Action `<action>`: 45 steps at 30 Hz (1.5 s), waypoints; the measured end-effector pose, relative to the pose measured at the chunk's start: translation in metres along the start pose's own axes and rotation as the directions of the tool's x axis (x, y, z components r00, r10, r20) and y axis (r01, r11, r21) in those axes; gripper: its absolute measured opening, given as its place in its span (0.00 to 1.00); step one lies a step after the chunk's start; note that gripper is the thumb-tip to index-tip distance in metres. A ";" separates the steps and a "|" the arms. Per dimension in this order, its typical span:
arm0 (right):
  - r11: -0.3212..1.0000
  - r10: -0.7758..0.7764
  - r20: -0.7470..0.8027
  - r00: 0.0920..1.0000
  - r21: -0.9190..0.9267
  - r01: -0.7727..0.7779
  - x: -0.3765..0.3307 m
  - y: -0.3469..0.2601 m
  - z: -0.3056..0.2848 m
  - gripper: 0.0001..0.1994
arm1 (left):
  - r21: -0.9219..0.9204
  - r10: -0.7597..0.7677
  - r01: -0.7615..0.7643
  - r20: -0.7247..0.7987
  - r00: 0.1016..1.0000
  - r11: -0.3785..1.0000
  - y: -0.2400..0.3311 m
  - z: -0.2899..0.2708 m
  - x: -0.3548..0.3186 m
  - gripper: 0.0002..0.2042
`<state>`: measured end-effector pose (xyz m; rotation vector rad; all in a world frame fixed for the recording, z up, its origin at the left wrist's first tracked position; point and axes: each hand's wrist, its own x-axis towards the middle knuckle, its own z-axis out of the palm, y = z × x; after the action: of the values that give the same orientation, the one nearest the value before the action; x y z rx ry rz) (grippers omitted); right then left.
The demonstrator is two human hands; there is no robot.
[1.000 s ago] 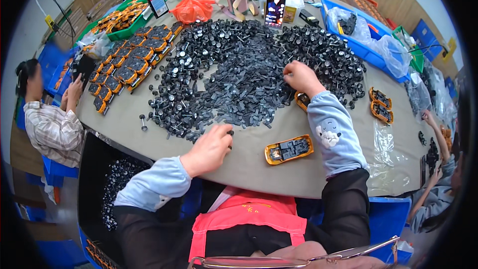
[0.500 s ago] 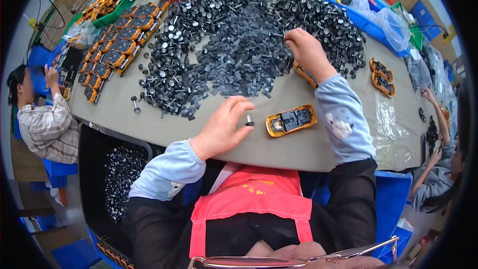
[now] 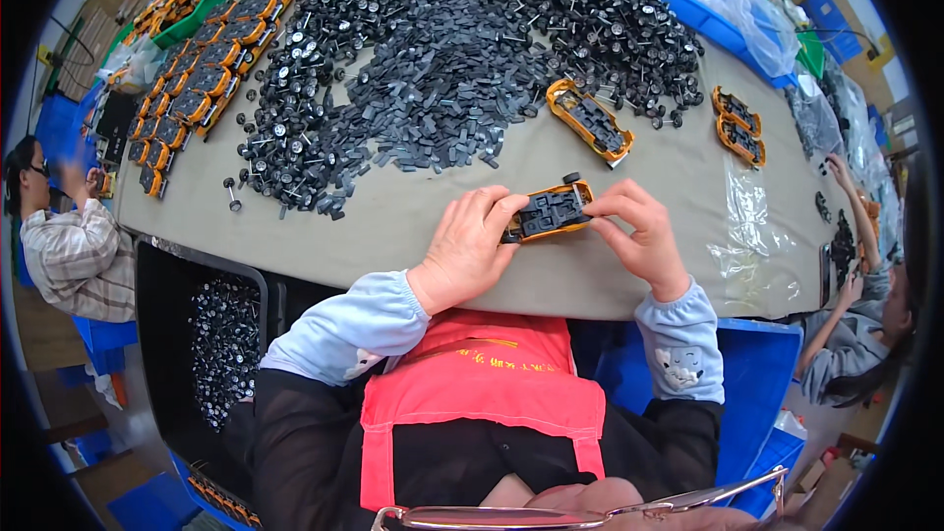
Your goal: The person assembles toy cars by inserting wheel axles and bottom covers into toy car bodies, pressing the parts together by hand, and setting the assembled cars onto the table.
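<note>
An orange toy car body (image 3: 551,212) lies with its black inside facing up near the table's front edge. My left hand (image 3: 462,251) is closed at its left end, holding it; a dark wheel shows beneath these fingers. My right hand (image 3: 637,236) pinches at the right end, where a wheel axle lies across the car. That axle's black wheel (image 3: 571,178) sticks out past the far side; its near end is hidden by my right fingers. Another orange car body (image 3: 590,122) rests farther off to the right.
Loose wheel axles (image 3: 305,69) and small dark flat pieces (image 3: 433,88) are heaped across the table. Rows of orange car bodies (image 3: 202,79) stand left, two more (image 3: 737,126) right. A black bin (image 3: 162,334) holds wheel axles. Co-workers sit on both sides.
Both hands have come together at the car body: the right one back from the heap, the left one rightward with its wheel axle. An axle now lies across the car's right end.
</note>
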<state>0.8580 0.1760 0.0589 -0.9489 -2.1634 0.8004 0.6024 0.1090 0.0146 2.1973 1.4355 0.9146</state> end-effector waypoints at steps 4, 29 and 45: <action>0.989 -0.022 0.062 0.998 -0.145 0.031 -0.002 0.001 0.010 0.09 | -0.017 -0.007 0.006 -0.008 1.000 1.000 -0.003 0.001 0.004 0.32; 0.926 0.133 -0.643 0.754 -0.190 -0.325 -0.135 0.014 -0.100 0.15 | -0.124 0.008 0.009 0.134 0.991 0.992 -0.035 0.002 0.018 0.30; -0.020 0.711 -0.702 0.043 -0.081 -0.996 -0.482 0.192 -0.051 0.15 | -0.321 -0.138 0.215 0.248 0.959 0.922 -0.059 -0.008 0.019 0.35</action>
<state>1.2318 -0.0829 -0.1965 -2.7728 -0.9491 0.2220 0.5626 0.1504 -0.0094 1.8134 1.2379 0.7639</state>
